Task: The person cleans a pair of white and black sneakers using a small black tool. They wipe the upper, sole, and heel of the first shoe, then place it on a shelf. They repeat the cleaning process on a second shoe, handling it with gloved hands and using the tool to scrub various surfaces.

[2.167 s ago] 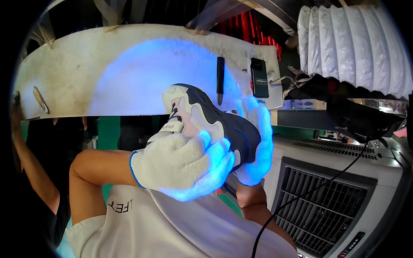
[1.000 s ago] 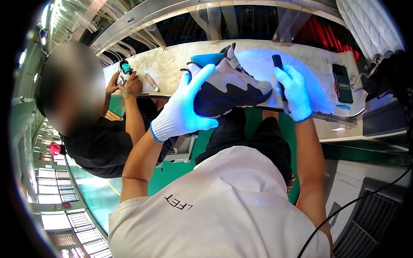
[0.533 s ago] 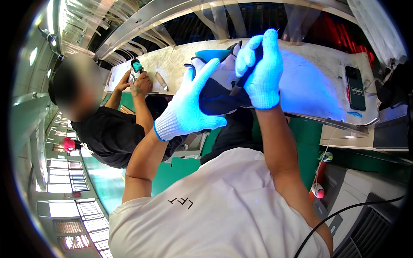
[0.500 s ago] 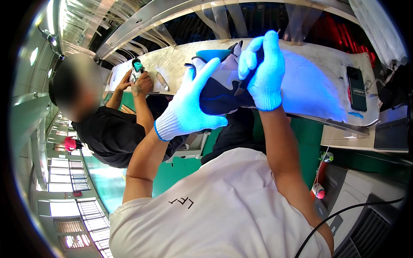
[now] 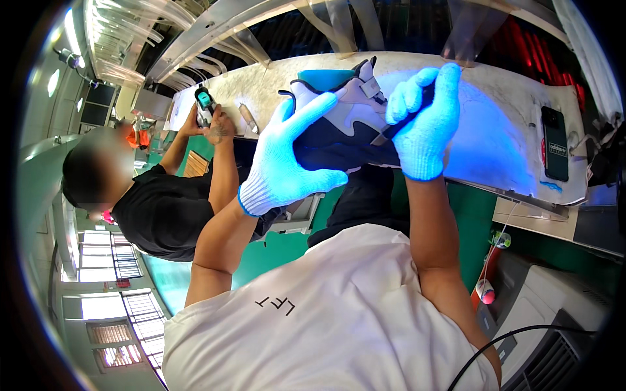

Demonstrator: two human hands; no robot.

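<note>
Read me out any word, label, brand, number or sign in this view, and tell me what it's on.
I don't copy wording out, but here is where it stands:
White shirt: a few black letters across the chest, upside down in this view.
Dark phone: light print on its lower part, small.
Shoe: any marking is too small to read.

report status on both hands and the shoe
Left hand holding shoe at heel end. Right hand gripping dark tool at shoe's side. Right hand blocking view of toe.
</note>
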